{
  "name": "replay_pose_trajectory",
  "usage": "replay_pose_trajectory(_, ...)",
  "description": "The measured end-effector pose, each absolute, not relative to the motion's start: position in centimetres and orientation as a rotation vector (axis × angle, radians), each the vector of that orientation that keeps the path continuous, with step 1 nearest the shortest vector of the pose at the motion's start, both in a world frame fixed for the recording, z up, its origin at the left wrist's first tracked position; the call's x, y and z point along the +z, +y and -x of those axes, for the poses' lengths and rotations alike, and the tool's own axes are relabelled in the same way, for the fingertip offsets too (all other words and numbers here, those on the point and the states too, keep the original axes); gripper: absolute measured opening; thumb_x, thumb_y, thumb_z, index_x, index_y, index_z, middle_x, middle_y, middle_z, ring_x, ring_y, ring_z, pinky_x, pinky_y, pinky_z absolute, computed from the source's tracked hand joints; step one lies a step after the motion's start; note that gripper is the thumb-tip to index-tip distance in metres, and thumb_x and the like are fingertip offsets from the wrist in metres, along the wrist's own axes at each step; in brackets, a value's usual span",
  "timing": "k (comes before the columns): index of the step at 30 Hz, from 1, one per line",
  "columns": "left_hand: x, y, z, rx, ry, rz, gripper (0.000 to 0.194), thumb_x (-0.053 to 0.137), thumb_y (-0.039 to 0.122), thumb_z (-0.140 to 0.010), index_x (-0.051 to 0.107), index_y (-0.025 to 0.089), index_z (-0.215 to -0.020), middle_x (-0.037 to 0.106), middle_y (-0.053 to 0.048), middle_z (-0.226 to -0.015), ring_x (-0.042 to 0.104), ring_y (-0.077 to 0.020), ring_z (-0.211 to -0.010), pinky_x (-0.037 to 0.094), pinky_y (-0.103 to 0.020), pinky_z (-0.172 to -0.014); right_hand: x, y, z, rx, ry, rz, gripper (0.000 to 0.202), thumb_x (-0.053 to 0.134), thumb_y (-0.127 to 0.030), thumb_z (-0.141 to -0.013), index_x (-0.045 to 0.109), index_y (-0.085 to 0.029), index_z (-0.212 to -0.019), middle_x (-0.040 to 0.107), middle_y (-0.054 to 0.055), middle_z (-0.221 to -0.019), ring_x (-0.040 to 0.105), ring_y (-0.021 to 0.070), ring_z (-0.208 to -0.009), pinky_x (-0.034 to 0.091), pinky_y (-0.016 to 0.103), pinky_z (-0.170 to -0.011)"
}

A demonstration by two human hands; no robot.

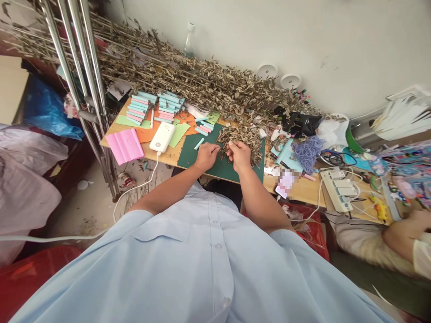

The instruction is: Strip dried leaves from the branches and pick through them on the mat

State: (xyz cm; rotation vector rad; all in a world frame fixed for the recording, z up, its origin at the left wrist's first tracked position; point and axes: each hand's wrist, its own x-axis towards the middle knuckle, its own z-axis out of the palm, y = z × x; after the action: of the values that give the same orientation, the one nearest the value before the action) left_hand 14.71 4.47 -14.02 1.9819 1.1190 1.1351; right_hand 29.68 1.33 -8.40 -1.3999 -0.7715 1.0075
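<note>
Over the dark green mat (188, 152), my left hand (207, 155) is closed, its fingers curled together; whatever it may hold is too small to name. My right hand (239, 154) is pinched at the near left edge of a heap of dried leaves (254, 141), and what lies between its fingertips cannot be made out. A small gap separates the two hands. One light blue paper roll (199, 144) lies on the mat left of my left hand. Blue and pink rolls (204, 128) lie just beyond it.
Stacked paper rolls (138, 109), a white power bank (162, 137) and pink paper (124, 146) are at the left. Dried stalks (202, 80) line the wall. At the right are blue yarn (307, 152), a phone (285, 184), a power strip (340, 190) and another person's arm (400, 233).
</note>
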Motion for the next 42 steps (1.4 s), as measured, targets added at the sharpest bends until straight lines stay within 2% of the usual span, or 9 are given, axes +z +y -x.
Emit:
replay_pose_trajectory(3, -14.2, 4.5, -14.7, 1.202, 1.105, -1.957, 0.023, 0.059, 0.025, -0.099, 0.076, 0.021, -0.114, 0.076, -0.007, -0.092, 0.067, -0.0249, -0.092, 0.05, -0.043, -0.093, -8.8, 0.9, -29.1, 1.068, -0.759, 1.407, 0.037, 0.086, -0.046, -0.072, 0.062, -0.019, -0.069, 0.066, -0.001, -0.067, 0.049, 0.0056, -0.045, 0.028, 0.018, -0.033)
replay_pose_trajectory(5, -14.2, 4.6, -14.7, 1.254, 1.075, -1.967, 0.024, 0.062, 0.026, -0.097, 0.075, 0.022, -0.117, 0.077, -0.008, -0.098, 0.067, -0.0252, -0.097, 0.05, -0.044, -0.096, -9.0, 0.7, -28.8, 1.106, -0.738, 1.416, 0.036, 0.085, -0.045, -0.073, 0.061, -0.019, -0.069, 0.066, -0.001, -0.068, 0.049, 0.0054, -0.045, 0.027, 0.018, -0.033)
replay_pose_trajectory(9, -13.8, 4.4, -14.7, 1.293, 1.06, -1.982, 0.016, 0.065, 0.031, -0.096, 0.075, 0.021, -0.103, 0.076, -0.008, -0.105, 0.066, -0.0253, -0.104, 0.049, -0.044, -0.099, -9.1, 0.5, -28.5, 1.127, -0.746, 1.442, 0.036, 0.084, -0.045, -0.074, 0.06, -0.019, -0.069, 0.062, -0.003, -0.061, 0.047, 0.0058, -0.044, 0.026, 0.018, -0.034)
replay_pose_trajectory(15, -13.3, 4.2, -14.6, 1.222, 1.095, -1.994, 0.024, 0.059, 0.029, -0.098, 0.068, 0.021, -0.077, 0.071, -0.006, -0.085, 0.062, -0.0236, -0.093, 0.048, -0.043, -0.093, -9.5, 0.3, -28.1, 1.162, -0.792, 1.452, 0.035, 0.083, -0.045, -0.076, 0.059, -0.02, -0.071, 0.058, -0.005, -0.058, 0.047, 0.0063, -0.043, 0.026, 0.018, -0.034)
replay_pose_trajectory(20, -13.6, 4.5, -14.5, 1.267, 1.078, -1.98, 0.023, 0.057, 0.025, -0.097, 0.063, 0.021, -0.075, 0.069, -0.006, -0.084, 0.062, -0.023, -0.09, 0.048, -0.042, -0.09, -9.3, 1.0, -28.5, 1.102, -0.659, 1.404, 0.033, 0.08, -0.041, -0.078, 0.055, -0.021, -0.071, 0.06, -0.005, -0.065, 0.049, 0.0059, -0.043, 0.025, 0.018, -0.031)
replay_pose_trajectory(24, -13.7, 4.6, -14.6, 1.263, 1.093, -1.973, 0.027, 0.055, 0.03, -0.1, 0.062, 0.022, -0.075, 0.069, -0.005, -0.081, 0.062, -0.0221, -0.088, 0.047, -0.04, -0.088, -8.8, 1.2, -28.9, 1.099, -0.692, 1.404, 0.036, 0.082, -0.042, -0.077, 0.054, -0.02, -0.07, 0.061, -0.005, -0.065, 0.048, 0.0048, -0.043, 0.025, 0.017, -0.031)
replay_pose_trajectory(33, -13.3, 4.4, -14.5, 1.229, 1.058, -1.988, 0.028, 0.056, 0.034, -0.101, 0.065, 0.022, -0.077, 0.07, -0.005, -0.082, 0.063, -0.023, -0.09, 0.047, -0.041, -0.089, -8.9, 0.5, -28.2, 1.182, -0.681, 1.424, 0.034, 0.084, -0.045, -0.076, 0.061, -0.02, -0.075, 0.063, -0.004, -0.067, 0.048, 0.0051, -0.043, 0.026, 0.017, -0.032)
replay_pose_trajectory(37, -13.3, 4.4, -14.6, 1.227, 1.04, -1.974, 0.025, 0.057, 0.034, -0.1, 0.069, 0.023, -0.081, 0.072, -0.005, -0.084, 0.063, -0.0231, -0.091, 0.048, -0.042, -0.091, -9.0, 0.3, -28.2, 1.157, -0.754, 1.438, 0.034, 0.084, -0.047, -0.074, 0.064, -0.019, -0.075, 0.062, -0.003, -0.066, 0.048, 0.0055, -0.044, 0.026, 0.018, -0.034)
replay_pose_trajectory(42, -13.4, 4.3, -14.5, 1.232, 1.086, -1.967, 0.026, 0.057, 0.028, -0.098, 0.065, 0.022, -0.075, 0.069, -0.006, -0.083, 0.062, -0.0233, -0.09, 0.049, -0.042, -0.089, -9.3, 0.3, -27.9, 1.101, -0.839, 1.475, 0.029, 0.082, -0.045, -0.072, 0.07, -0.019, -0.08, 0.058, -0.005, -0.059, 0.047, 0.007, -0.044, 0.026, 0.019, -0.036)
